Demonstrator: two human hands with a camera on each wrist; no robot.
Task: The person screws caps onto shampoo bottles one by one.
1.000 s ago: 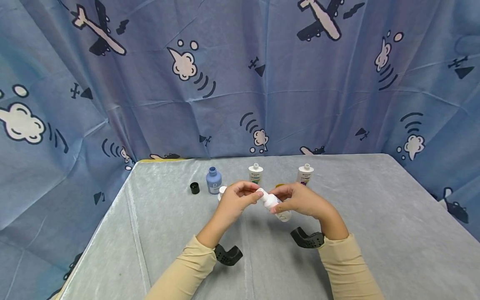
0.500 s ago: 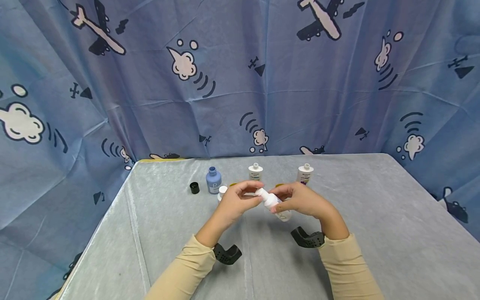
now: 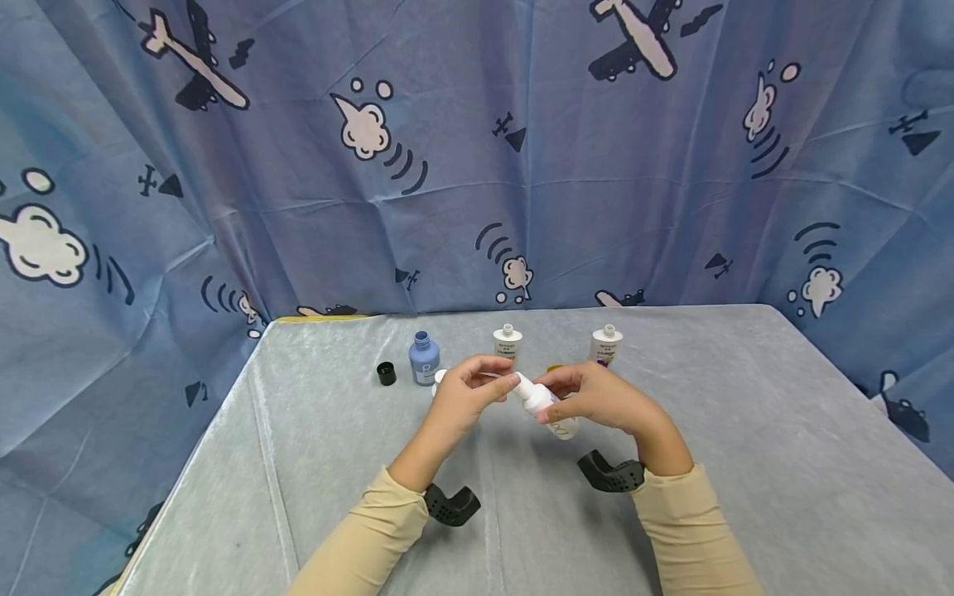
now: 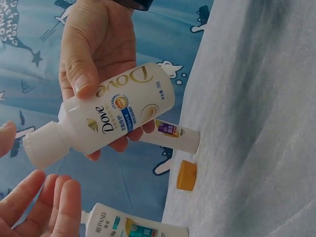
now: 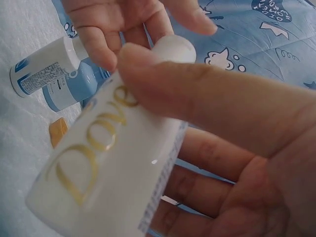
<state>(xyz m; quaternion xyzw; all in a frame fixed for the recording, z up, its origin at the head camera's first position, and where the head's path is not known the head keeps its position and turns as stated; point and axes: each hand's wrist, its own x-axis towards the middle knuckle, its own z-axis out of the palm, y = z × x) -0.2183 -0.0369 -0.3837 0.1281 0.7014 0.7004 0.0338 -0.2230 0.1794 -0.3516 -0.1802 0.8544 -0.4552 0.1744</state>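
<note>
My right hand (image 3: 599, 399) grips a small white Dove bottle (image 4: 121, 106) round its body, thumb on one side and fingers behind. The bottle is tilted above the table, its white cap (image 4: 45, 145) pointing up and to the left toward my left hand (image 3: 464, 397). The left wrist view shows my left thumb on one side of that cap and the fingers (image 4: 66, 207) on the other, spread with a gap around it. Gold Dove lettering faces the right wrist camera, where my right thumb (image 5: 163, 89) lies across the bottle near its shoulder.
Behind my hands, two white bottles, one (image 3: 508, 341) in the middle and one (image 3: 606, 345) to the right, stand capless. A blue bottle (image 3: 425, 361) with an open neck is beside a black cap (image 3: 386, 373). Another white bottle (image 5: 42, 66) and a yellow cap (image 4: 186, 175) are nearby.
The fingers of my left hand shift slightly around the cap, backing off and coming over it again. My right hand and the bottle stay in place.
</note>
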